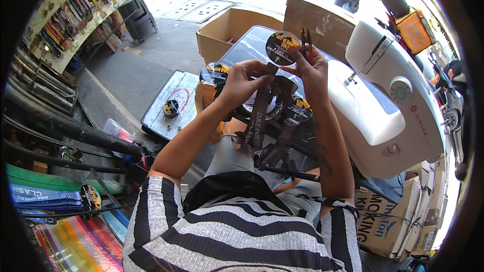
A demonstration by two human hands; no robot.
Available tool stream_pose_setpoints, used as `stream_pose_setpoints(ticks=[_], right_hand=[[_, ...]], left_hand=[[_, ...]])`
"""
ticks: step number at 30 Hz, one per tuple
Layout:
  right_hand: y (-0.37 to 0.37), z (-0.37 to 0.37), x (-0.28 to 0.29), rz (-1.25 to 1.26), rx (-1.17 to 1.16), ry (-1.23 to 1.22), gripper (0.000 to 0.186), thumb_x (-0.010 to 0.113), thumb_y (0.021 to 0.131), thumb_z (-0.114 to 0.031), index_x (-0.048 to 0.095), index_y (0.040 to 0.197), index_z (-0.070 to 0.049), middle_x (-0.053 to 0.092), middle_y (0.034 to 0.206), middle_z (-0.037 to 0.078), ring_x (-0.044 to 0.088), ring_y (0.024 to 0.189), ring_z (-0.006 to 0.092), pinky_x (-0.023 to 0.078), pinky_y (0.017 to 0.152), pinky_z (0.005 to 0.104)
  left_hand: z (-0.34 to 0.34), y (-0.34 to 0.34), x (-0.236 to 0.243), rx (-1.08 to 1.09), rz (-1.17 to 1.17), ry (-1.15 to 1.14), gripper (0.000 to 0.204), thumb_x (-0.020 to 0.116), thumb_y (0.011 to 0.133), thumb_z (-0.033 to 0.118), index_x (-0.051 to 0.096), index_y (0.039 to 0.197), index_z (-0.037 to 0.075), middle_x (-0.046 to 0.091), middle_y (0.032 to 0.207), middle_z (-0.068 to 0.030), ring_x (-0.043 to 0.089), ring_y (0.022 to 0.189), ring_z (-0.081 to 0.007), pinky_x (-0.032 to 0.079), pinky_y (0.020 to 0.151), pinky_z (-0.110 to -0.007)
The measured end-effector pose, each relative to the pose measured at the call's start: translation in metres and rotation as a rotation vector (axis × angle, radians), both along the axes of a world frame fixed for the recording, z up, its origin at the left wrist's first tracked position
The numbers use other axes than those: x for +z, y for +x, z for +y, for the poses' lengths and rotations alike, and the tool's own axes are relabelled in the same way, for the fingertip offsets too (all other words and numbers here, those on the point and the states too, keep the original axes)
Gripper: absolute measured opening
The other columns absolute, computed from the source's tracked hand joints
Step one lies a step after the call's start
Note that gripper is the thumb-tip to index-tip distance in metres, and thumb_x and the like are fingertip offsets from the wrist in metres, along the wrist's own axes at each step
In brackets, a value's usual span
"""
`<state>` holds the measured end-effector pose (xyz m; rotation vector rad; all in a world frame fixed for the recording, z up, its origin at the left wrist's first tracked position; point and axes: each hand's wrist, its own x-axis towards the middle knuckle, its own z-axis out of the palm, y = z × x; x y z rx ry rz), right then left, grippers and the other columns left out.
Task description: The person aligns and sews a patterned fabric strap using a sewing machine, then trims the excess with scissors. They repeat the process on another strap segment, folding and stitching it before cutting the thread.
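My left hand (pixel 245 83) pinches the end of a dark printed ribbon (pixel 258 116), whose length hangs down over my lap. Close beside it, my right hand (pixel 311 70) is closed on a round black-and-yellow medal (pixel 280 48) and also holds dark pointed snips (pixel 307 39), tips up. Another round medal (pixel 215 72) lies left of my left hand, above an orange-brown wrapped bundle (pixel 204 95). Below my right wrist is one more medal (pixel 297 111) with a dark ribbon. The fingertips partly hide where ribbon and medal meet.
A white sewing machine (pixel 393 106) stands at my right on a dark-topped table (pixel 247 40). Open cardboard boxes (pixel 222 35) sit beyond it. To the left, a white case (pixel 164 100) bears a small round black-and-yellow piece (pixel 171 109). Folded blue ribbons (pixel 48 199) lie at lower left.
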<state>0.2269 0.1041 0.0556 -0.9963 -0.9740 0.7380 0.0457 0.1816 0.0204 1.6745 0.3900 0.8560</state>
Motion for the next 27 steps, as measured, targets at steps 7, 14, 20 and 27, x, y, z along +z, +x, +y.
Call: stream_pose_setpoints(ticks=[7,14,20,27], right_hand=[[0.0,-0.025,0.005,-0.515,-0.287,-0.21,0.037,0.067,0.097,-0.033,0.066,0.112,0.001,0.069,0.095,0.009,0.065,0.077,0.0097,0.059,0.061,0.0259],[-0.02,-0.101,0.024,-0.63,-0.185,-0.398,0.04,0.057,0.101,-0.035,0.064,0.112,0.003,0.067,0.086,0.016,0.066,0.078,0.0214,0.048,0.07,0.032],[-0.037,-0.11,0.026,-0.955,-0.128,-0.471,0.038,0.056,0.099,-0.035,0.063,0.114,0.0,0.067,0.104,0.021,0.066,0.086,0.0363,0.05,0.078,0.0431],[-0.037,-0.087,0.013,-0.887,-0.096,-0.499,0.032,0.066,0.094,-0.031,0.065,0.116,-0.008,0.065,0.122,0.023,0.065,0.114,0.0341,0.047,0.101,0.0374]], left_hand=[[-0.004,-0.012,0.007,-0.075,0.033,-0.179,0.018,0.07,0.092,0.008,0.072,0.103,-0.005,0.074,0.093,-0.0085,0.067,0.084,-0.0103,0.054,0.08,-0.026],[0.002,-0.021,0.007,-0.068,0.182,-0.088,0.018,0.07,0.093,0.015,0.072,0.099,-0.003,0.072,0.089,-0.0054,0.064,0.081,-0.0069,0.051,0.075,-0.022],[0.0,-0.025,0.001,-0.063,0.152,-0.113,0.018,0.069,0.095,0.016,0.068,0.098,-0.001,0.07,0.087,-0.0035,0.062,0.082,-0.0064,0.049,0.074,-0.022],[0.008,-0.042,0.013,0.082,0.206,0.157,0.013,0.067,0.096,0.013,0.066,0.1,0.001,0.067,0.088,-0.002,0.059,0.087,-0.0044,0.048,0.079,-0.023]])
